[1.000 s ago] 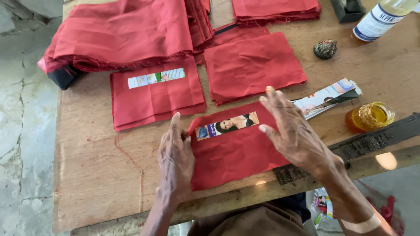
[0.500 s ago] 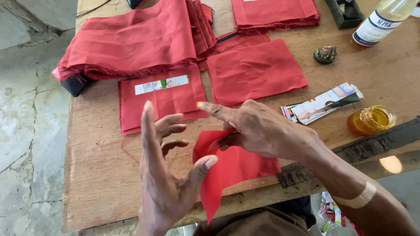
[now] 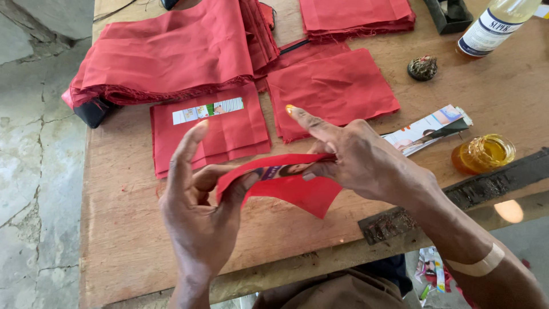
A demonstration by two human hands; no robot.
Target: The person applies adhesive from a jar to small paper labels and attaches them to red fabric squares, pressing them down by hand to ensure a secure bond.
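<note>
Two hands were on one red cloth piece [image 3: 286, 186], lifted just off the wooden table [image 3: 114, 240] at its near edge. Your left hand [image 3: 200, 214] pinched its left end between thumb and fingers; your right hand [image 3: 354, 163] pinched the top fold, index finger sticking out. A printed paper strip [image 3: 283, 170] sat inside the fold — so labelling of this piece looked partly done, folding not finished. Behind it: one folded red piece [image 3: 209, 134] already carrying a strip, a plain red stack [image 3: 331, 91], a big red pile [image 3: 171, 51] — most cloth appeared unprocessed. Spare printed strips [image 3: 426, 129] and an amber jar [image 3: 483, 153] lay to your right.
</note>
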